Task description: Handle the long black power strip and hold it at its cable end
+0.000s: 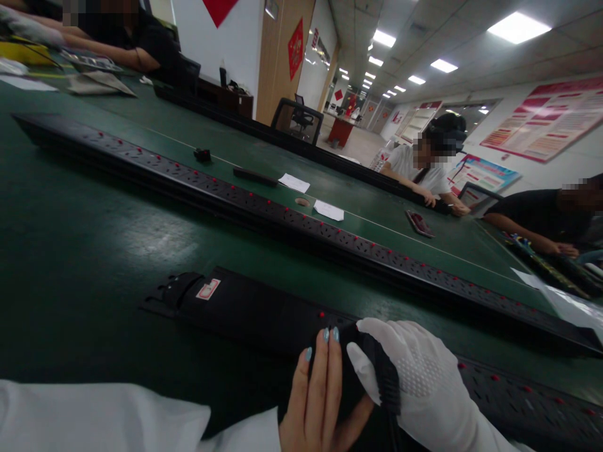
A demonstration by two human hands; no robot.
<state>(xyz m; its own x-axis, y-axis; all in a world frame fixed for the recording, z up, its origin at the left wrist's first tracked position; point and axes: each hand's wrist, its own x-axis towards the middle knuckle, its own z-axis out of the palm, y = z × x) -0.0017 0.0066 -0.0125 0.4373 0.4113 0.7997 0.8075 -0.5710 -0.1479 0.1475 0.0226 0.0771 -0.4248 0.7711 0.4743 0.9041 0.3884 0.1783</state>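
Observation:
A long black power strip (264, 307) with red indicator lights and a small white-and-red label lies across the table in front of me. My left hand (320, 395) is bare, its fingers stretched flat on the strip beside a plug. In a white dotted glove, my right hand (419, 376) closes around the black plug (384, 370), whose ribbed cable neck points toward me. The plug's front is against the strip's face; whether it sits inside a socket is hidden by my hands. The strip continues under my right wrist to the lower right.
Beyond lies a second long power strip (282, 216) with a row of red lights. Behind it are a small black part (202, 155), a black bar (255, 177), paper slips (328, 210) and a phone (419, 223). Several people sit around the green table (94, 251).

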